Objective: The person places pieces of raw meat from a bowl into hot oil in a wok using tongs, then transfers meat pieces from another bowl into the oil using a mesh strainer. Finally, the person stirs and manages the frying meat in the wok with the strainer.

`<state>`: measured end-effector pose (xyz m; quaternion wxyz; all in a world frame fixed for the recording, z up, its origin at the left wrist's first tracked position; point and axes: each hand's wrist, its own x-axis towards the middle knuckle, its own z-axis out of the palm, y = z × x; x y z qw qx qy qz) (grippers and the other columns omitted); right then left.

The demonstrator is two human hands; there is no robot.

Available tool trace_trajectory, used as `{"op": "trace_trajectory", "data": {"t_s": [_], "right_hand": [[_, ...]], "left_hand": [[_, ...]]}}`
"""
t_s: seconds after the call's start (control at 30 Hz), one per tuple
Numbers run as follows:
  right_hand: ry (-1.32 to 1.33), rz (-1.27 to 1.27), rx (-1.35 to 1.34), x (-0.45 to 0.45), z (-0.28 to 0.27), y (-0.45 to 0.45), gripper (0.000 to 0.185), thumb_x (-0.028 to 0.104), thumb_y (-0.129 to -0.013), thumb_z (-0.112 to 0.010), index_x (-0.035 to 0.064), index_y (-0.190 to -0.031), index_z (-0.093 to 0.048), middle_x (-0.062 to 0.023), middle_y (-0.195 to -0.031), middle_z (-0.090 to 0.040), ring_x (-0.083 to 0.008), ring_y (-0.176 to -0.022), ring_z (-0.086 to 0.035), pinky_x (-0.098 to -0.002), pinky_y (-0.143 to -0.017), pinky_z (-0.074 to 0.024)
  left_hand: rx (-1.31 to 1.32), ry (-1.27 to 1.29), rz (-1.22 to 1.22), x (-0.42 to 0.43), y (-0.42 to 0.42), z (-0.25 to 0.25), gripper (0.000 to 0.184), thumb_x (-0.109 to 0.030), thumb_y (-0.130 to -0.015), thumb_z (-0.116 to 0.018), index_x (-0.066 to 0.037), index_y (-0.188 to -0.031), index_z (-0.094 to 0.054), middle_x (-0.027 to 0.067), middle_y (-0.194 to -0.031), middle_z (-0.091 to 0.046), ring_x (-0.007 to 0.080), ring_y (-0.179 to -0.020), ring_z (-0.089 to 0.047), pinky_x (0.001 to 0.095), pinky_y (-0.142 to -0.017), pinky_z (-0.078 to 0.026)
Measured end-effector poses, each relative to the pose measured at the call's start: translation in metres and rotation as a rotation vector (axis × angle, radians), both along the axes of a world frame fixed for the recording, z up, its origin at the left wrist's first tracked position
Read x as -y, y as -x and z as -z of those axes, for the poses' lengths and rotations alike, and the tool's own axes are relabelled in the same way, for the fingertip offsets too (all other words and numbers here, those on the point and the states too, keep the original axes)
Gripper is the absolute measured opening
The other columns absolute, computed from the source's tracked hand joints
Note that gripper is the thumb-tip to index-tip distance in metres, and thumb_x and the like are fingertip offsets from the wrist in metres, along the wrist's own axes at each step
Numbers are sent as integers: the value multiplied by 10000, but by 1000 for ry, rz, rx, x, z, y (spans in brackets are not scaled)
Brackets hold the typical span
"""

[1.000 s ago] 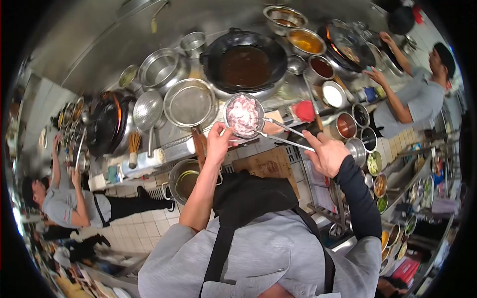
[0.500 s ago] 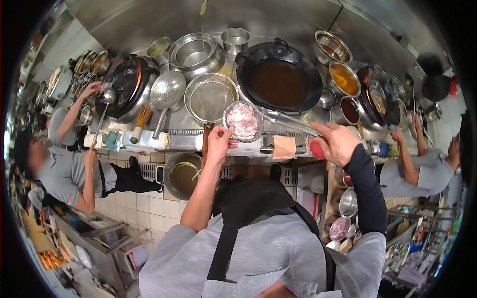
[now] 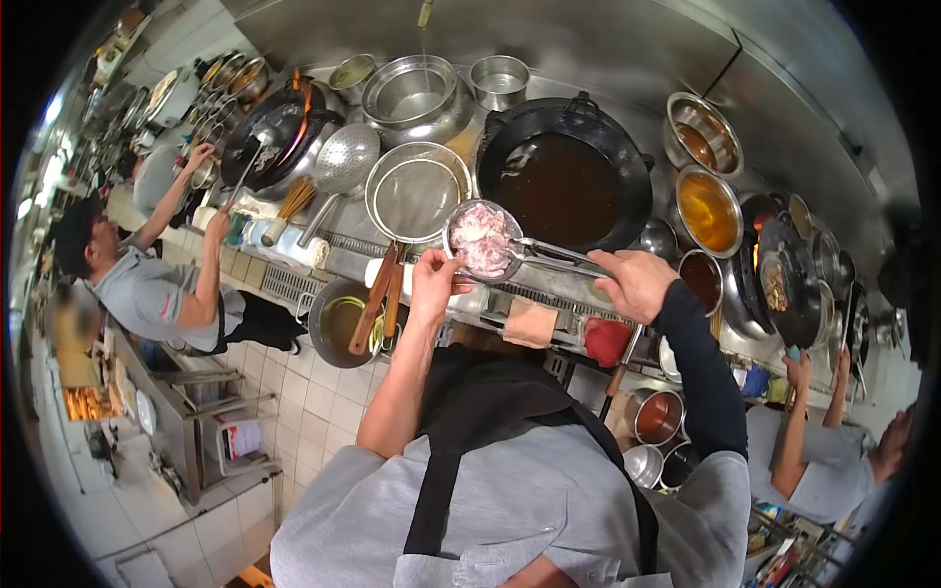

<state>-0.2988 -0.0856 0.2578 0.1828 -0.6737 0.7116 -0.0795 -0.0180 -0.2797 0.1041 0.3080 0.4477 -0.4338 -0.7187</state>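
Left grip (image 3: 438,285) holds bowl (image 3: 509,215), right grip (image 3: 635,285) tongs (image 3: 551,249).

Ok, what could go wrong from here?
The left hand grips the bowl by one side, so it may tip and spill the pink meat. Meat dropped into the wok could splash its dark liquid towards the right hand. The wooden handles jut past the counter edge; the left forearm might knock them.

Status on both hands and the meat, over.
Left hand gripping bowl; right hand holding tongs, tips at pale pink meat. Strainer and dark wok just beyond. Nothing visibly blocking.
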Motion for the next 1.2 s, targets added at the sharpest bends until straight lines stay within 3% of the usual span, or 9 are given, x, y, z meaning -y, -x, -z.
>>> {"op": "trace_trajectory", "data": {"t_s": [0.13, 0.27, 0.4, 0.47, 0.57, 0.67, 0.8, 1.0, 1.2], "right_hand": [[145, -29, 70, -10, -21, 31, 402, 176, -901, -641, 1, -1263, -620, -237, -948, -694, -429, -905, -663, -496, -822, -538], [80, 44, 61, -13, -30, 50, 414, 171, -878, -656, -7, -1250, -630, -256, -956, -699, -445, -919, -664, -495, -832, -535], [-96, 95, -42, 21, 28, 64, 385, 208, -857, -676, -7, -1176, -677, -272, -978, -706, -434, -974, -678, -493, -884, -537], [-148, 128, -105, 42, 79, 67, 430, 245, -874, -679, -1, -1224, -639, -284, -978, -707, -435, -979, -685, -490, -884, -548], [-179, 321, -248, 64, 113, 53, 465, 254, -898, -670, 5, -1279, -576, -291, -985, -698, -442, -961, -689, -502, -862, -554], [-13, 377, -202, 62, 72, 27, 460, 249, -923, -653, 13, -1299, -532, -288, -984, -682, -449, -932, -688, -519, -833, -555], [30, 71, -147, 51, -4, -28, 513, 248, -921, -650, 42, -1374, -521, -222, -957, -656, -425, -863, -674, -498, -759, -548], [-46, -14, -175, 63, -10, -54, 387, 229, -920, -639, 53, -1260, -582, -195, -899, -659, -382, -838, -694, -495, -729, -565], [4, 4, -103, 33, -34, -35, 406, 214, -923, -628, 55, -1295, -597, -188, -899, -671, -395, -835, -677, -485, -750, -554]], "left_hand": [[11, -15, -74, 4, -4, 12, 196, -111, -934, -707, -55, -942, -519, 91, -873, -661, 213, -660, -721, 267, -510, -589], [44, -24, -99, 14, -11, 15, 202, -111, -928, -713, -64, -937, -517, 91, -869, -666, 217, -655, -726, 261, -506, -584], [30, -12, -70, 21, -13, 14, 196, -108, -932, -713, -70, -926, -521, 84, -866, -666, 204, -642, -722, 253, -496, -575], [21, 2, -48, 22, -15, 12, 193, -107, -934, -714, -71, -919, -525, 78, -864, -665, 197, -636, -719, 249, -489, -569], [14, 15, -5, 30, -19, 9, 180, -93, -933, -710, -67, -911, -533, 68, -860, -653, 180, -626, -707, 246, -481, -557], [16, 42, 31, 33, -24, 1, 155, -80, -955, -671, -42, -928, -523, 64, -841, -625, 171, -616, -694, 262, -489, -569], [33, 95, 86, 42, -25, 5, 171, -71, -950, -668, -43, -916, -502, 69, -846, -616, 177, -624, -697, 272, -485, -572], [57, 98, 163, 50, -27, 4, 198, -58, -938, -678, -42, -914, -483, 100, -892, -631, 193, -625, -700, 281, -484, -577], [48, 25, 182, 49, -21, -5, 174, -78, -939, -678, -72, -903, -508, 39, -838, -605, 156, -632, -686, 264, -490, -571]]}}
